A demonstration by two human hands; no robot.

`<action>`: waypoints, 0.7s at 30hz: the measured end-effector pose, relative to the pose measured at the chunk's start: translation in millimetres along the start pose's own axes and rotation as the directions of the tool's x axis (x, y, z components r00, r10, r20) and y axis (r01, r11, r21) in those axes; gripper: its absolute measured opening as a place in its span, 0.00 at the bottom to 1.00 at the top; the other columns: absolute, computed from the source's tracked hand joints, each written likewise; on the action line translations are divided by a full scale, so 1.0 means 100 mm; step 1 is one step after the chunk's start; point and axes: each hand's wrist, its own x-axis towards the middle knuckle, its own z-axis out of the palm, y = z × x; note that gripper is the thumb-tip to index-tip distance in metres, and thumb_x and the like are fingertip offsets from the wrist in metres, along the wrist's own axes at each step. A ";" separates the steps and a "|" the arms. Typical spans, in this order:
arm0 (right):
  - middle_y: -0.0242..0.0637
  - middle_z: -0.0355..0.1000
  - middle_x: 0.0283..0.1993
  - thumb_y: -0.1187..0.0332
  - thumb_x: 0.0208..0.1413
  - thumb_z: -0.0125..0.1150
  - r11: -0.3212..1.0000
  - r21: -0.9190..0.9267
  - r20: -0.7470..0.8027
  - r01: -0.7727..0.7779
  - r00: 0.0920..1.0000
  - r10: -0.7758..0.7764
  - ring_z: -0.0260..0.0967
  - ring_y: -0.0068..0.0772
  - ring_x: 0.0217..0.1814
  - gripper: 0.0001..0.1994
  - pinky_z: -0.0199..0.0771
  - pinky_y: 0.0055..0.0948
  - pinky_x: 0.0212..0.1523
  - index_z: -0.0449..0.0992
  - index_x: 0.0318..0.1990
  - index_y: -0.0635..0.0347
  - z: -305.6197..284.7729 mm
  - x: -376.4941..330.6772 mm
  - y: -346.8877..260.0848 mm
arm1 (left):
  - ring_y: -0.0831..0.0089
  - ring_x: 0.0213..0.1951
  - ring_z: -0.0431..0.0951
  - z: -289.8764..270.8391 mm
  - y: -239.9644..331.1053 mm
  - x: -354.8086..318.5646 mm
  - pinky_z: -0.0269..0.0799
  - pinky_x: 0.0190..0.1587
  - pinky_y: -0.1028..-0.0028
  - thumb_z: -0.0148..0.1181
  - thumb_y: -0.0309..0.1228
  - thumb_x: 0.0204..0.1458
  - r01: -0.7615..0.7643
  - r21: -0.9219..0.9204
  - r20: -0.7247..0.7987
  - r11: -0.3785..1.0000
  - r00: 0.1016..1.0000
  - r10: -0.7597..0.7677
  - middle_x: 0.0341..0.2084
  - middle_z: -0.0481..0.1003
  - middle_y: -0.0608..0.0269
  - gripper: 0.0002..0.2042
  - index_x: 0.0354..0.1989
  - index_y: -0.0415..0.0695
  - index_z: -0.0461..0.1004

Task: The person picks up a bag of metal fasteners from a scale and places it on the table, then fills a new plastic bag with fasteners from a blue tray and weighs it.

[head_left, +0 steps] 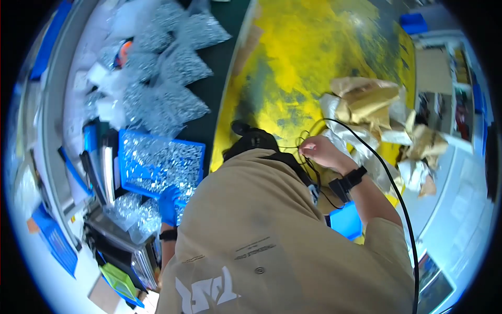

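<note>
My left hand [168, 206], in what looks like a blue glove, is at the near edge of a blue tray [121, 157] on my left. Small shiny metal pieces [162, 159] lie spread over the tray. The fingers blend into the blue, so their pose does not show clearly. On my right, my bare right hand [324, 150] is closed in a pinch on a thin black cable [309, 162], which loops by the fingertips. A black device [340, 188] is strapped to that wrist.
Several clear bags of metal pieces [180, 63] lie beyond the tray. The floor [293, 52] is yellow and worn. Crumpled brown paper [366, 99] and plastic lie to the right. A thick black cable [387, 167] arcs past my right arm. A blue bin [346, 221] stands below it.
</note>
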 end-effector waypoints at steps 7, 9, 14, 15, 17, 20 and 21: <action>0.40 0.75 0.27 0.69 0.57 0.59 0.903 -0.361 0.052 0.233 0.972 -0.230 0.72 0.26 0.31 0.08 0.72 0.29 0.36 0.77 0.33 0.66 0.12 0.36 -0.78 | 0.55 0.44 0.79 0.40 -0.28 0.01 0.74 0.47 0.64 0.57 0.35 0.58 0.251 -0.115 -0.373 0.961 0.886 -0.276 0.40 0.80 0.50 0.14 0.44 0.37 0.78; 0.38 0.75 0.26 0.69 0.58 0.59 0.843 -0.433 0.094 0.319 0.946 -0.310 0.70 0.23 0.30 0.08 0.71 0.27 0.34 0.77 0.32 0.67 0.18 0.55 -1.03 | 0.48 0.46 0.77 0.51 -0.05 0.02 0.73 0.51 0.62 0.55 0.34 0.58 0.232 0.039 -0.500 0.972 0.847 -0.183 0.39 0.80 0.45 0.14 0.44 0.37 0.78; 0.32 0.74 0.27 0.70 0.59 0.59 0.886 -0.206 0.009 0.415 0.907 -0.422 0.68 0.20 0.29 0.07 0.68 0.21 0.33 0.77 0.32 0.66 0.46 0.99 -1.79 | 0.50 0.54 0.74 0.55 0.06 0.19 0.70 0.56 0.61 0.59 0.30 0.55 0.183 0.180 -0.618 0.967 0.786 -0.033 0.50 0.75 0.46 0.18 0.54 0.41 0.74; 0.31 0.73 0.27 0.70 0.59 0.59 0.884 -0.154 -0.018 0.440 0.894 -0.448 0.67 0.19 0.29 0.07 0.68 0.20 0.33 0.77 0.32 0.65 0.57 1.09 -1.92 | 0.48 0.57 0.71 0.52 0.09 0.28 0.68 0.58 0.59 0.59 0.29 0.54 0.159 0.208 -0.627 0.965 0.779 0.007 0.54 0.72 0.45 0.21 0.57 0.41 0.71; 0.30 0.73 0.27 0.71 0.59 0.58 0.873 -0.115 -0.022 0.475 0.877 -0.480 0.66 0.18 0.29 0.07 0.68 0.20 0.33 0.77 0.33 0.65 0.77 1.30 -2.11 | 0.46 0.61 0.67 0.40 0.03 0.47 0.66 0.60 0.56 0.60 0.28 0.52 0.148 0.219 -0.654 0.965 0.756 0.032 0.58 0.69 0.44 0.25 0.60 0.42 0.68; 0.33 0.75 0.27 0.68 0.59 0.61 0.837 -0.033 0.007 0.547 0.837 -0.547 0.68 0.20 0.27 0.07 0.68 0.22 0.31 0.78 0.35 0.64 1.01 1.73 -2.15 | 0.42 0.65 0.60 0.18 -0.08 0.95 0.60 0.65 0.53 0.61 0.30 0.51 0.055 0.372 -0.652 0.927 0.726 0.218 0.62 0.64 0.44 0.29 0.63 0.42 0.64; 0.33 0.75 0.27 0.68 0.59 0.61 0.832 -0.048 0.019 0.553 0.833 -0.552 0.68 0.20 0.27 0.07 0.68 0.22 0.31 0.78 0.35 0.64 1.07 1.79 -2.16 | 0.42 0.66 0.58 0.08 -0.05 1.08 0.57 0.66 0.52 0.61 0.32 0.52 0.052 0.408 -0.657 0.911 0.710 0.254 0.62 0.64 0.44 0.28 0.63 0.41 0.64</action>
